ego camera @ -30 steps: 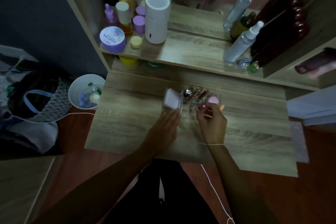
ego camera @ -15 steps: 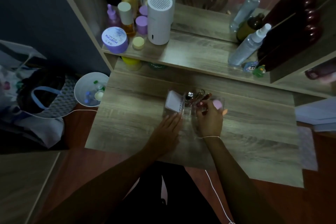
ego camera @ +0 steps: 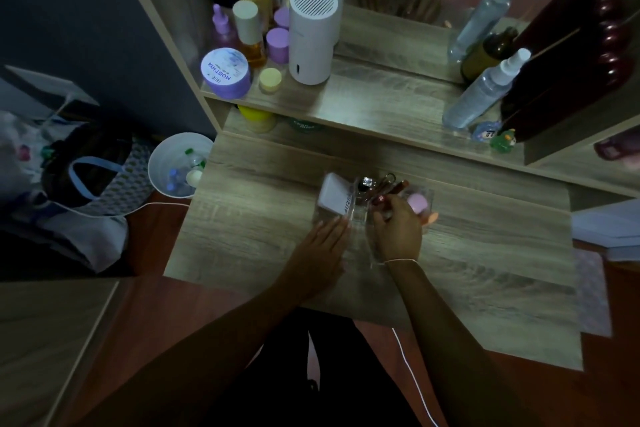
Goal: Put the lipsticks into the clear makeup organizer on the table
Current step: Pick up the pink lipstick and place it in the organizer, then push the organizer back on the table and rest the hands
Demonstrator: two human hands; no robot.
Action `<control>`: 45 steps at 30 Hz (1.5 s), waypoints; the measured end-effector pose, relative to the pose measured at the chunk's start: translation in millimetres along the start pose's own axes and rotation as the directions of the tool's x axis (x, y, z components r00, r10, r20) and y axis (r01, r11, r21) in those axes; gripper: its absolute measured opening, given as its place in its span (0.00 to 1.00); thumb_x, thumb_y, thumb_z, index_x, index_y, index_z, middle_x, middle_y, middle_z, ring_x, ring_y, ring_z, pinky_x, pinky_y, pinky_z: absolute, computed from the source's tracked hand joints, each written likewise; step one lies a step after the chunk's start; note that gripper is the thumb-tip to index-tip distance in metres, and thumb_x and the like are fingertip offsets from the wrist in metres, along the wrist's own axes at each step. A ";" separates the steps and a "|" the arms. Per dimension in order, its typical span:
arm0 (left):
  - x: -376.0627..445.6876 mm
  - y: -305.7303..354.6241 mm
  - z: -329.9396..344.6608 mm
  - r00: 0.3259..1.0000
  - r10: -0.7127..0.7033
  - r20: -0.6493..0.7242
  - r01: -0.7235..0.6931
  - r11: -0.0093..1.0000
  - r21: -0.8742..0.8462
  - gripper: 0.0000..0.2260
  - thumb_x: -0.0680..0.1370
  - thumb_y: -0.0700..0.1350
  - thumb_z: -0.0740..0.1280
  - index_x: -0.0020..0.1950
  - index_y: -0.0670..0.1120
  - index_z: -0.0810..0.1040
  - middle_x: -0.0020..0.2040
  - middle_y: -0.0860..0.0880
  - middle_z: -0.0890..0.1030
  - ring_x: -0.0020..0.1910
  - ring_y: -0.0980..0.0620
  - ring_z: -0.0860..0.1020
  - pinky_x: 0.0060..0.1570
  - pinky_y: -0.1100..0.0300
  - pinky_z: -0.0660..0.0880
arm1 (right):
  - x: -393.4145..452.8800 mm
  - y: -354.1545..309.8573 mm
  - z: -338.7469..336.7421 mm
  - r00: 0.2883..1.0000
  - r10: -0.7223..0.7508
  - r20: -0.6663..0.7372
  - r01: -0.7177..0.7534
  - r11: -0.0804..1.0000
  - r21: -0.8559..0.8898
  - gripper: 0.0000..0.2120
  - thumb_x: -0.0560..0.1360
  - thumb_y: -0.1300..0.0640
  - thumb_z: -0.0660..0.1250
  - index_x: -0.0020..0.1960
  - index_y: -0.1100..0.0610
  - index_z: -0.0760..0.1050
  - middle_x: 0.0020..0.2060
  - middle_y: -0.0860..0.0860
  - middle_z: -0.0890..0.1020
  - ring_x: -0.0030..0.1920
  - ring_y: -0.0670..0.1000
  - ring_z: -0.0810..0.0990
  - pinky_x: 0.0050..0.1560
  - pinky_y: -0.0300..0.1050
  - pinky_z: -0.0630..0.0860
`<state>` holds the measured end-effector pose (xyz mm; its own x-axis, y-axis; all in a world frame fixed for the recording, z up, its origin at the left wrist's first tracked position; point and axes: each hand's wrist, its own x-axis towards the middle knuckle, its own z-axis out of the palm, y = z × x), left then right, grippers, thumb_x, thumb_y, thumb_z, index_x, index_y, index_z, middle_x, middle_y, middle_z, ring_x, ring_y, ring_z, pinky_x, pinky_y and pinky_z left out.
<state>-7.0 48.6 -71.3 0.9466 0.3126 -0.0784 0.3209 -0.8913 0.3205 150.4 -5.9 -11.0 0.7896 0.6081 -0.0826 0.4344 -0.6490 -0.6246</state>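
The clear makeup organizer [ego camera: 360, 215] stands mid-table, holding a white box [ego camera: 334, 196], dark red lipsticks and metal tools [ego camera: 388, 184], and a pink sponge [ego camera: 417, 203]. My right hand [ego camera: 398, 232] is over the organizer's front, fingers pinched on a dark red lipstick [ego camera: 381, 199] at a middle compartment. My left hand [ego camera: 320, 246] lies flat against the organizer's front left side, fingers together, steadying it.
The wooden table [ego camera: 485, 270] has a raised shelf behind it with a white cylinder [ego camera: 311, 35], a purple jar [ego camera: 227, 73], bottles and spray bottles [ego camera: 485, 94]. A white bin [ego camera: 180, 170] and bags sit on the floor at left. A white cord [ego camera: 412, 374] hangs by my right arm.
My right hand has moved forward over the organizer with the lipstick. The left hand stays against the organizer. The view has shifted slightly.
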 end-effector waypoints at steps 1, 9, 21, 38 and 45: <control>-0.3 0.1 0.4 1.000 -0.001 -0.007 0.001 1.000 -0.003 0.29 0.75 0.52 0.57 0.72 0.38 0.62 0.73 0.38 0.65 0.72 0.41 0.61 0.70 0.44 0.61 | 0.7 0.4 0.8 1.000 0.000 0.006 0.000 1.000 -0.012 0.09 0.71 0.62 0.68 0.51 0.59 0.78 0.48 0.58 0.84 0.46 0.59 0.82 0.46 0.48 0.75; -0.6 -1.1 0.7 1.000 0.006 0.011 -0.006 1.000 0.004 0.30 0.75 0.53 0.57 0.73 0.38 0.60 0.73 0.37 0.64 0.73 0.41 0.60 0.69 0.43 0.61 | 1.5 5.2 1.2 1.000 0.001 -0.001 -0.001 1.000 -0.009 0.11 0.72 0.60 0.68 0.54 0.57 0.77 0.48 0.57 0.84 0.45 0.58 0.83 0.47 0.50 0.77; -5.8 -0.3 -4.0 0.997 0.034 -0.069 -0.040 0.995 -0.091 0.25 0.78 0.47 0.54 0.73 0.38 0.59 0.74 0.38 0.63 0.74 0.43 0.58 0.71 0.45 0.59 | -24.9 17.8 -1.8 0.989 -0.081 -0.126 0.077 0.996 -0.036 0.06 0.75 0.55 0.64 0.46 0.57 0.77 0.37 0.57 0.83 0.35 0.59 0.81 0.35 0.45 0.72; -10.8 -18.1 -16.1 0.949 -0.314 0.012 0.312 0.935 -0.169 0.34 0.76 0.56 0.51 0.72 0.33 0.57 0.72 0.32 0.61 0.72 0.35 0.59 0.69 0.38 0.59 | -55.6 90.5 8.6 0.998 0.048 0.043 -0.035 0.962 -0.272 0.36 0.76 0.49 0.61 0.75 0.64 0.50 0.75 0.64 0.58 0.75 0.62 0.56 0.73 0.61 0.58; -8.7 -20.3 -17.7 0.953 -0.301 0.045 0.304 0.943 -0.138 0.34 0.75 0.57 0.51 0.72 0.33 0.58 0.72 0.32 0.62 0.71 0.35 0.61 0.68 0.38 0.59 | -53.6 92.4 4.4 0.998 0.020 0.054 -0.004 0.957 -0.291 0.37 0.75 0.49 0.65 0.75 0.62 0.52 0.74 0.63 0.61 0.74 0.62 0.59 0.71 0.62 0.62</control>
<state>-22.3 69.8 -60.5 0.8067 0.5511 -0.2132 0.5861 -0.7000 0.4081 146.2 -96.4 -67.7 0.7738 0.6184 -0.1371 0.5387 -0.7564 -0.3711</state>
